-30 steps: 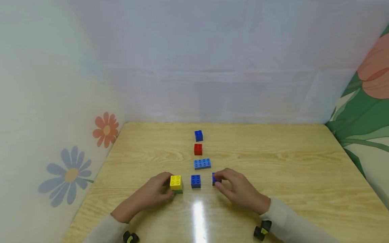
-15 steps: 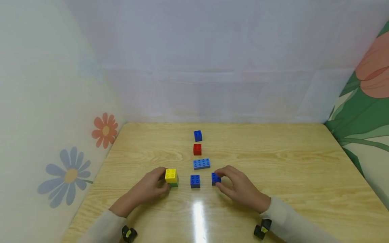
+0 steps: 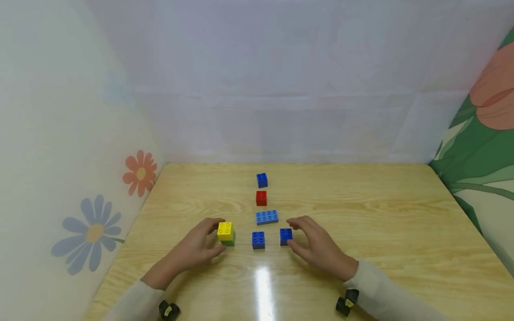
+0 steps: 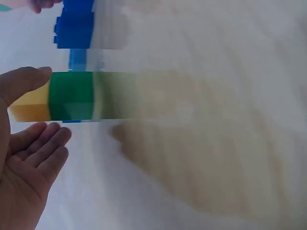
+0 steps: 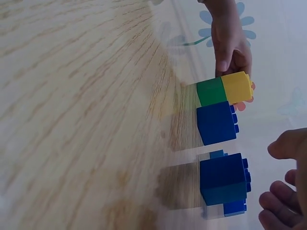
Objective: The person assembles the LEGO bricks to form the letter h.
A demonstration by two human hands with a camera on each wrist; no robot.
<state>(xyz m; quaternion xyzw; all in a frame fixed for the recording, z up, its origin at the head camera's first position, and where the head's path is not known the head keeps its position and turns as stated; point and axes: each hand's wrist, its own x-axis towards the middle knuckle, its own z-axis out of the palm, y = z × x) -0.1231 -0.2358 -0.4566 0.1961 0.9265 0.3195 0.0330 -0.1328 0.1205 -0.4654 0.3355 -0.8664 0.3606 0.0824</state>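
1. Head view, left side. Yellow brick, one, stacked on green brick, one; the pair appears to rest upright on the table. Left hand around it, grip apart: thumb on the near side, fingers on the far side; contact cannot be told.
2. Head view, right side. Right blue brick, one, studs up. Right hand just beside it, grip apart, thumb and fingers spread.
3. Head view, centre. Middle blue brick, one, between the hands. Beyond it, in a rough file: long brick, light blue, one; red brick, one; far blue brick, one.
4. Head view, count and progress. Seven bricks: three dark blue, one each of light blue, red, yellow, green. Judged done: one join, yellow on green. Judged left as singles: five, none joined, all apart.
5. Left wrist view. Green brick low, yellow brick capping it; thumb crosses the yellow, other fingers extended, not curled round it.
6. Right wrist view. Right blue brick nearest, clear of the right fingertips; middle blue brick next, then the green-and-yellow pair before the left hand.
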